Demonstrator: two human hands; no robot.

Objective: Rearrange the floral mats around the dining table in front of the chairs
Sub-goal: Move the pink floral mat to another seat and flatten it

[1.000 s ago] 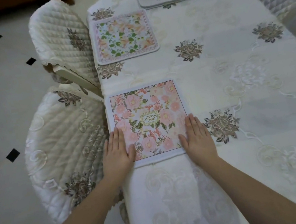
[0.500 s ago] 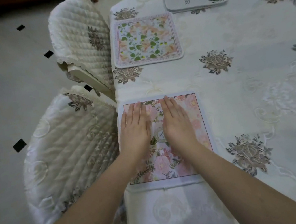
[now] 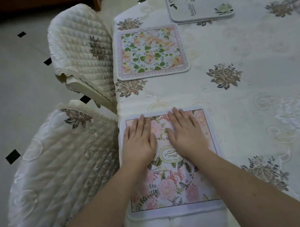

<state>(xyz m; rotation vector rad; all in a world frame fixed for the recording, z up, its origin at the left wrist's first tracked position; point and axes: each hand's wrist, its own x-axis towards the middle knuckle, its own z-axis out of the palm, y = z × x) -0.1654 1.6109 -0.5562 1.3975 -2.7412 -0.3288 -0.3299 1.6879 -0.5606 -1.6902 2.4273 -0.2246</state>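
Cream embroidered cloth covers the surface; our left hand and right hand, fingers flat and gripping nothing, have slid from the near edge of the pink floral mat to its far half. We judge it smoothed before its chair.

Cloth-covered dining table with three floral mats.

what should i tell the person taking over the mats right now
Left hand and right hand: both flat, fingers straight, pressing the pink mat, holding nothing.
Pink mat lies at the table edge by the near chair.
Green-leaf mat lies in front of the far chair.
White mat sits at the table's far end; any chair there is out of view.
Left: lift the hands, check the white mat's place.
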